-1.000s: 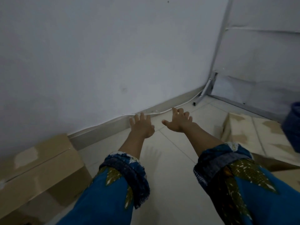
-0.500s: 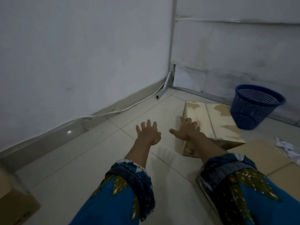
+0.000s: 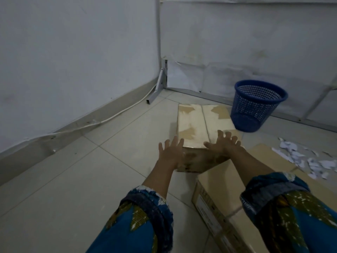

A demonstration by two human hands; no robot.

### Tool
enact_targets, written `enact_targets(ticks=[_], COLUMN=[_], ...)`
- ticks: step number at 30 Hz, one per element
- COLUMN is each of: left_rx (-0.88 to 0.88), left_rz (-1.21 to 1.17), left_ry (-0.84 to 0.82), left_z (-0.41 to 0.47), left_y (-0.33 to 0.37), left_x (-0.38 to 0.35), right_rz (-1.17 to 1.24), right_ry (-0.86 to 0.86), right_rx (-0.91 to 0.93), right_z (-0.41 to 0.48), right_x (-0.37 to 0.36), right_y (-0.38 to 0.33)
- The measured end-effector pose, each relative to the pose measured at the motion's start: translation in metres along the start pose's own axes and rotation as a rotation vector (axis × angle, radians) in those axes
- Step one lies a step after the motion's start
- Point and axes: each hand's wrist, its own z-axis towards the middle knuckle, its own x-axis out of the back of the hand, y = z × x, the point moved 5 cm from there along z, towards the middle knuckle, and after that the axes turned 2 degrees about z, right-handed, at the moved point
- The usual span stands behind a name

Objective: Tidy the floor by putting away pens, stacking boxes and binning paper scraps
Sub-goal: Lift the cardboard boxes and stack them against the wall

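Observation:
A pale cardboard box [image 3: 198,123] with torn tape patches lies on the tiled floor in the middle of the view. My left hand [image 3: 171,152] is spread open at its near left corner. My right hand [image 3: 223,146] hovers with fingers apart over its near right edge. Whether either hand touches the box I cannot tell. A larger brown box [image 3: 224,194] lies closer to me on the right, under my right arm. White paper scraps [image 3: 306,159] are scattered on that box and on the floor beside it. A blue mesh bin [image 3: 255,105] stands behind the pale box.
White walls meet in a corner [image 3: 159,52] ahead. A white cable [image 3: 109,117] runs along the left skirting, and a metal bracket [image 3: 156,88] leans in the corner. Bare tiles [image 3: 73,179] stretch to the left.
The view has swung right, away from the left wall and the box there. The pale box, the bin and the scraps came into view, and both hands now reach the pale box's near edge.

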Motion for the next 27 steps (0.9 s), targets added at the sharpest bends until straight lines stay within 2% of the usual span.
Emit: enact_targets(ticks=[6,9,12,16,21,27], left_rx=[-0.125,-0.123,-0.121,-0.007,0.162,0.31], left_rz=[0.073,0.134,0.211,0.193,-0.047,-0.599], left_ry=[0.026,0.033,0.062,0.097,0.157,0.079], left_z=[0.015,0.022,0.026,0.029,0.03,0.024], left_y=[0.037,0.04,0.036,0.015,-0.016,-0.02], left_x=[-0.027,-0.036,-0.037,-0.033,-0.025,-0.032], right_rz=[0.048,0.108,0.239,0.311,0.391,0.316], right_ry=[-0.063,-0.047,0.055,0.082,0.079,-0.009], right_rx=[-0.154,-0.201,-0.224,-0.216,-0.159,-0.101], right_z=[0.022,0.031,0.038,0.04,0.036,0.026], right_x=[-0.008,-0.008,0.001,-0.001,-0.012,-0.022], right_y=[0.044,0.053,0.055,0.046,0.019,-0.02])
